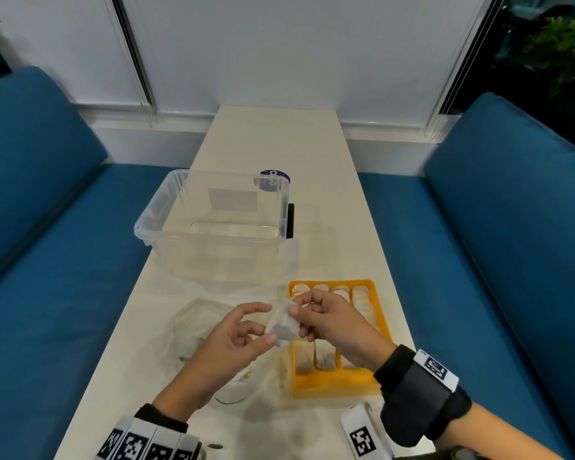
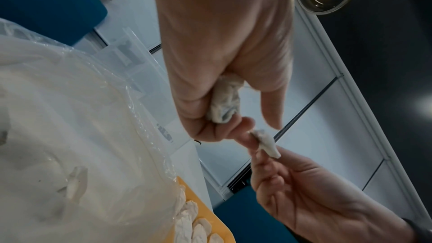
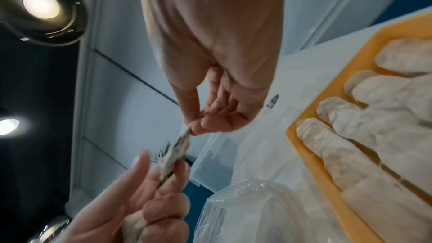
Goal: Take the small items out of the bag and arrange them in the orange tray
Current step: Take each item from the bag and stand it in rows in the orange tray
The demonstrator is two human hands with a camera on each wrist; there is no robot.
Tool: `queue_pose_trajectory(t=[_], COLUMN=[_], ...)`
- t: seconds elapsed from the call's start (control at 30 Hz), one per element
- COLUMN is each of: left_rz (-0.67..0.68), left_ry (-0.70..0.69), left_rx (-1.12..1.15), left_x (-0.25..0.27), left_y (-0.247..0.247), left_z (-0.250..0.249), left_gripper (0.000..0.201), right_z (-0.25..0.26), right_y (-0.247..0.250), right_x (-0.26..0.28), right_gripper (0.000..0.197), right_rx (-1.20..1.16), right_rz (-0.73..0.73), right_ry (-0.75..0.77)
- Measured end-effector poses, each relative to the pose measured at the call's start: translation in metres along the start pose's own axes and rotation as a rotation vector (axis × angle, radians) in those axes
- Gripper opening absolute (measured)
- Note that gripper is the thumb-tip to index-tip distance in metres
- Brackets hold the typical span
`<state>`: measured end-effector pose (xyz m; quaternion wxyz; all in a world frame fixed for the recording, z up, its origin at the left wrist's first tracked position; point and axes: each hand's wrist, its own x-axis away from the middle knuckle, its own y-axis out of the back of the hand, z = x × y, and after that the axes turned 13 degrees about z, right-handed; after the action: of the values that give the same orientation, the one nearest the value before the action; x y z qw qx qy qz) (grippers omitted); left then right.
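Held small white packet (image 1: 281, 325) between both hands, above table (image 1: 273, 141), just left of orange tray (image 1: 384, 322). My left hand (image 1: 224, 340) curled round lower end, thumb and fingers closed on it. My right hand (image 1: 332, 322) pinched upper corner between thumb and forefinger, other fingers loosely bent. Packet looked light, soft, crumpled, thin-skinned; judged liable to tear if pulled apart. Best hold: body, not corner. Tray already carried rows of like packets. Clear bag (image 1: 196, 330) lay on table, left of tray, more packets inside.
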<state>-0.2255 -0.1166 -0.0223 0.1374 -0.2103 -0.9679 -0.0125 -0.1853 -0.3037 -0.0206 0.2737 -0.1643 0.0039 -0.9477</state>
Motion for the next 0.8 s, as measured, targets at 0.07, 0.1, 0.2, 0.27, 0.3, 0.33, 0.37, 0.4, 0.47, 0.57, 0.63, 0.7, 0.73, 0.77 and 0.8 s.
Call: queue_pose_trajectory(t=[0.07, 0.1, 0.2, 0.27, 0.3, 0.33, 0.37, 0.4, 0.47, 0.57, 0.63, 0.7, 0.73, 0.77, 0.8], left_rz=[0.01, 0.018, 0.038, 0.014, -0.001, -0.012, -0.024, -0.042, -0.088, -0.142, -0.167, -0.18, -0.179, -0.174, -0.169], left_ry=[-0.035, -0.061, -0.138, -0.183, -0.204, -0.22, -0.235, -0.237, -0.237, -0.236, -0.224, -0.21, -0.204, -0.201, -0.199], left_rx=[-0.031, -0.055, -0.14, -0.194, -0.211, -0.228, -0.248, -0.269, -0.291, -0.293, -0.309, -0.333, -0.344, -0.351, -0.355], left_x=[0.001, 0.002, 0.001, 0.0, -0.001, -0.001, 0.0, 0.0, -0.001, -0.003, -0.006, -0.008, -0.008, -0.009, -0.01], left_y=[0.0, 0.0, 0.001, 0.001, 0.001, 0.001, 0.0, -0.001, -0.002, -0.003, -0.001, 0.0, -0.001, -0.001, -0.002], left_z=[-0.001, -0.002, -0.001, 0.001, 0.001, 0.0, -0.001, -0.002, -0.002, 0.0, 0.004, 0.005, 0.005, 0.005, 0.006], left_gripper=[0.04, 0.04, 0.028, 0.019, 0.014, 0.012, 0.016, 0.022, 0.025, 0.009, 0.007, 0.011, 0.011, 0.01, 0.011], right_z=[-0.002, -0.002, -0.001, 0.0, 0.0, 0.0, 0.0, 0.0, 0.0, 0.001, 0.004, 0.008, 0.009, 0.01, 0.011], right_y=[0.001, 0.001, 0.0, 0.0, 0.0, -0.001, -0.001, -0.001, -0.003, -0.005, -0.004, -0.002, -0.001, 0.0, 0.0], right_x=[-0.002, -0.002, -0.002, -0.002, -0.001, -0.001, -0.001, 0.0, 0.002, 0.006, 0.01, 0.014, 0.016, 0.017, 0.017], right_gripper=[0.005, 0.006, 0.013, 0.018, 0.02, 0.024, 0.027, 0.029, 0.033, 0.031, 0.028, 0.023, 0.02, 0.017, 0.015], right_rx=[-0.077, -0.105, -0.124, -0.083, -0.067, -0.055, -0.043, -0.019, 0.128, 0.502, 0.561, 0.581, 0.619, 0.668, 0.72], right_rz=[0.01, 0.024, 0.112, 0.176, 0.203, 0.227, 0.251, 0.273, 0.281, 0.15, 0.109, 0.125, 0.129, 0.131, 0.133], right_ry=[-0.07, -0.105, -0.214, -0.281, -0.309, -0.334, -0.359, -0.385, -0.41, -0.249, -0.057, 0.079, 0.118, 0.145, 0.168])
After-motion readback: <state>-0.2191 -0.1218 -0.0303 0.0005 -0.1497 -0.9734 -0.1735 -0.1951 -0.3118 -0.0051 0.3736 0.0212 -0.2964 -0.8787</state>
